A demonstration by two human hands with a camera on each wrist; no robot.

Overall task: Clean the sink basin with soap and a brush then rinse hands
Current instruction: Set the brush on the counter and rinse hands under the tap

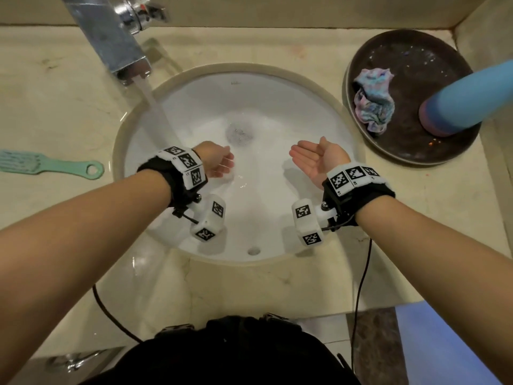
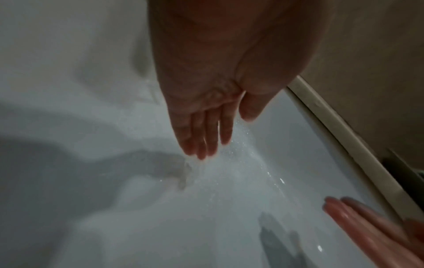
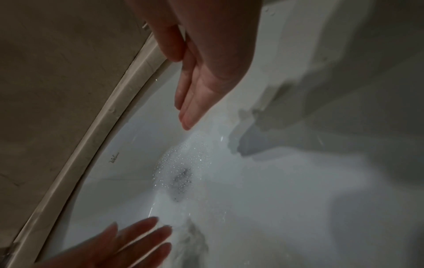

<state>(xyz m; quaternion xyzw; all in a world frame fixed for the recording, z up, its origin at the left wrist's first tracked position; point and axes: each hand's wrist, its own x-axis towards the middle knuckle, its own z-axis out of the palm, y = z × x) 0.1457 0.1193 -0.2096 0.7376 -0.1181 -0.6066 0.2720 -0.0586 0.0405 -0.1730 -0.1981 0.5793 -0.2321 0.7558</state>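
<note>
Both hands hover empty over the round white sink basin (image 1: 313, 129). My left hand (image 1: 219, 162) is under the water stream (image 1: 158, 112) that runs from the chrome tap (image 1: 111, 37), fingers straight and pointing down (image 2: 201, 134). My right hand (image 1: 313, 159) is palm up with fingers extended, apart from the stream (image 3: 195, 98). Foamy water gathers round the drain (image 1: 239, 133) (image 3: 181, 179). The green brush (image 1: 41, 163) lies on the counter left of the basin, away from both hands.
A dark round tray (image 1: 449, 56) at the back right holds a crumpled multicoloured cloth (image 1: 373, 104) and a blue bottle (image 1: 472, 98). The beige stone counter (image 1: 55, 107) surrounds the basin. Cables (image 1: 361, 287) hang from both wrist mounts across the front edge.
</note>
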